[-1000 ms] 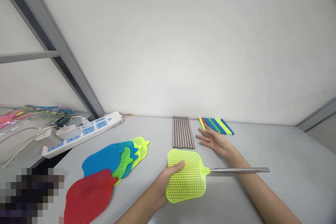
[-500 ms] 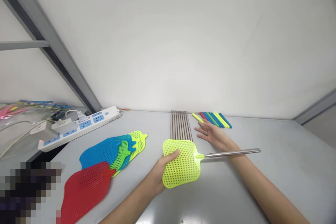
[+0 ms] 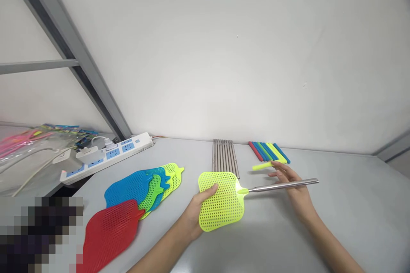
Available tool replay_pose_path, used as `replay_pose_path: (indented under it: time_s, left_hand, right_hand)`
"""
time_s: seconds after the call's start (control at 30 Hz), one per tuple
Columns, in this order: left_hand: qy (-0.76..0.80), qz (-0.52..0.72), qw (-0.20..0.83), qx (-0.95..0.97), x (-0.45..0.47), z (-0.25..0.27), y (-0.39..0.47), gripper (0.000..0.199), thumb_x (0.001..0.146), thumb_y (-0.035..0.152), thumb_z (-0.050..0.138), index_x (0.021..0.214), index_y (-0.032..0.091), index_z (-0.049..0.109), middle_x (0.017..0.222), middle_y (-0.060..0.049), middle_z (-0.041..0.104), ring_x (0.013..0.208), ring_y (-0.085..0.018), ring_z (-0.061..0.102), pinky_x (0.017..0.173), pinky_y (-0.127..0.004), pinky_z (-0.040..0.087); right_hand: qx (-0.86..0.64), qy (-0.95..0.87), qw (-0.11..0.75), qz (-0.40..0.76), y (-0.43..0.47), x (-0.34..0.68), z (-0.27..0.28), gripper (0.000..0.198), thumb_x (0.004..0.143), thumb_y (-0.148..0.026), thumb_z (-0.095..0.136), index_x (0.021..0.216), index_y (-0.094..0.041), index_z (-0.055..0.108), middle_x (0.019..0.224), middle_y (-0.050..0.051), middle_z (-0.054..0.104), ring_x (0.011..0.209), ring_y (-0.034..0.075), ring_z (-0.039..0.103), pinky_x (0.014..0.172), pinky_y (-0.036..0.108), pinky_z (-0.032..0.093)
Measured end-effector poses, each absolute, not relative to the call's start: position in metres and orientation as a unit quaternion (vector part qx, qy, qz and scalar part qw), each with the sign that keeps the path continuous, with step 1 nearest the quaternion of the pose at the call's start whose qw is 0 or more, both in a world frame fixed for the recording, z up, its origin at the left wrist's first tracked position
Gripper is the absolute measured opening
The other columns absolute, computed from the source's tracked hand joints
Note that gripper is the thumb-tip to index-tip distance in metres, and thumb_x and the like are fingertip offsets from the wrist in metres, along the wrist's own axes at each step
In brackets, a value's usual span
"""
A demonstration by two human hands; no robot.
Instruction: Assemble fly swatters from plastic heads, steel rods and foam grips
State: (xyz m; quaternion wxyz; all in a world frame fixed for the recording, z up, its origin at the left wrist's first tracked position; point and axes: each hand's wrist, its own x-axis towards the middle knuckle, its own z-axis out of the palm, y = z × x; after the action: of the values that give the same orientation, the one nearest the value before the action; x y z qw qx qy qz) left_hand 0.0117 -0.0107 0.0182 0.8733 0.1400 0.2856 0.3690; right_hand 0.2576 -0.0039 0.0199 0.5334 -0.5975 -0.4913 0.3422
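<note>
My left hand (image 3: 194,215) grips a yellow-green fly swatter (image 3: 226,204) by its perforated head, thumb on top and fingers hidden beneath. A metal rod (image 3: 278,186) joins the head's neck and points right. Behind that rod is my right hand (image 3: 301,200), its fingers closed on one end of a short yellow handle sleeve (image 3: 262,166). The sleeve is held above the table, apart from the rod. Beyond it lies a row of coloured sleeves (image 3: 267,152) in red, blue, green and yellow. Several bare metal rods (image 3: 225,158) lie side by side behind the swatter head.
At left, blue swatter heads (image 3: 128,187) overlap green and yellow ones, with a red head (image 3: 110,234) in front. A white power strip (image 3: 110,155) with plugs and cables runs along the left back. A pale wall (image 3: 224,51) rises behind the grey table (image 3: 346,204).
My right hand has taken the loose yellow sleeve from beside the row, lifting it and drawing it back towards the rod's far end. My left hand still holds the swatter. The camera view has shifted slightly.
</note>
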Motion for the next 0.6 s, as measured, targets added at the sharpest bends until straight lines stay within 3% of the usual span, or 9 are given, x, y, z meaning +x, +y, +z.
replay_pose_path:
  time_s: [0.13, 0.27, 0.6]
  left_hand:
    - [0.309, 0.391, 0.856, 0.139, 0.008, 0.019, -0.006, 0.025, 0.073, 0.025, 0.052, 0.089, 0.007, 0.060, 0.086, -0.012, 0.064, 0.081, -0.024, 0.059, 0.074, -0.034, 0.044]
    - [0.329, 0.405, 0.841, 0.141, 0.007, 0.020, -0.002, 0.025, 0.072, 0.023, 0.053, 0.090, 0.007, 0.060, 0.088, -0.012, 0.064, 0.082, -0.024, 0.059, 0.073, -0.032, 0.045]
    - [0.407, 0.394, 0.811, 0.146, 0.011, 0.028, -0.002, 0.028, 0.069, 0.022, 0.057, 0.093, 0.008, 0.059, 0.088, -0.013, 0.064, 0.082, -0.025, 0.059, 0.072, -0.033, 0.047]
  right_hand:
    - [-0.534, -0.412, 0.609, 0.419, -0.004, 0.267, 0.020, 0.029, 0.072, -0.034, 0.049, 0.096, -0.021, 0.058, 0.091, 0.007, 0.056, 0.075, 0.020, 0.053, 0.053, 0.028, 0.044]
    - [-0.474, -0.310, 0.658, 0.496, -0.001, 0.271, 0.020, 0.028, 0.070, -0.027, 0.051, 0.098, -0.022, 0.056, 0.092, 0.005, 0.054, 0.062, 0.012, 0.049, 0.043, 0.021, 0.041]
    - [-0.451, -0.208, 0.706, 0.504, 0.000, 0.279, 0.024, 0.038, 0.065, -0.013, 0.056, 0.100, -0.025, 0.049, 0.082, 0.000, 0.055, 0.057, 0.008, 0.047, 0.045, 0.018, 0.044]
